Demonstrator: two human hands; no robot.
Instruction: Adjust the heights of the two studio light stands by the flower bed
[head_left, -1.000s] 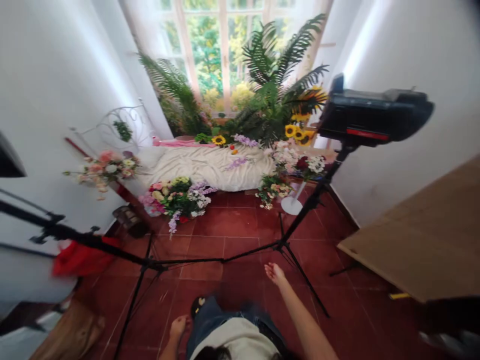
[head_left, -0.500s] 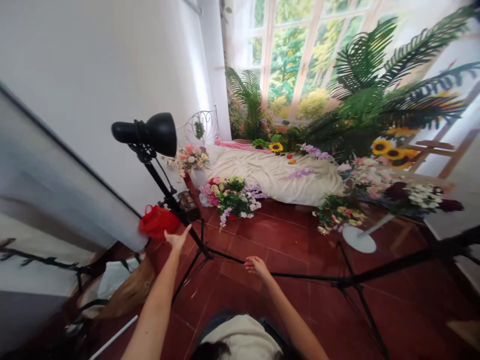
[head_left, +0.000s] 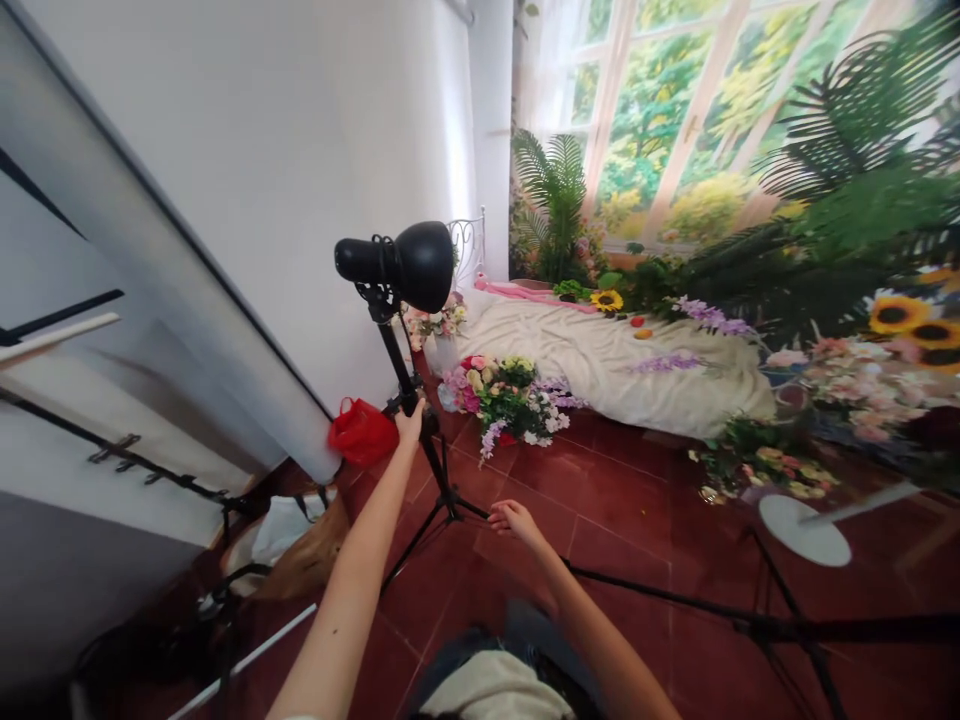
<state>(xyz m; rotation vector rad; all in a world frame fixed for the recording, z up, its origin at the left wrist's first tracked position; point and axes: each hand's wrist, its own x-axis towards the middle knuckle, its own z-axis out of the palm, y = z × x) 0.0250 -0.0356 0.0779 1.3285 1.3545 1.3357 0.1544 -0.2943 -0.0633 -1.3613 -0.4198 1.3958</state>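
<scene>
A black studio lamp point(head_left: 424, 266) tops a black tripod stand point(head_left: 439, 470) left of the middle. My left hand point(head_left: 411, 420) is wrapped round the stand's pole below the lamp, at the height of its clamp. Nearer to me and to the right, my right hand point(head_left: 513, 520) hangs in the air above the red tiled floor, near one of the stand's legs. Its fingers are slightly curled and apart, with nothing in them.
Bouquets point(head_left: 499, 390) stand before a low bed with a cream cloth point(head_left: 570, 350). A red bag point(head_left: 363, 432) lies by the left wall. Another black stand point(head_left: 795, 630) and a white round base point(head_left: 806, 530) are at the right. A white pole point(head_left: 255, 655) is at lower left.
My left hand, open beside the pole before, has closed round it. The view has turned left, so the lamp and bed appear further right.
</scene>
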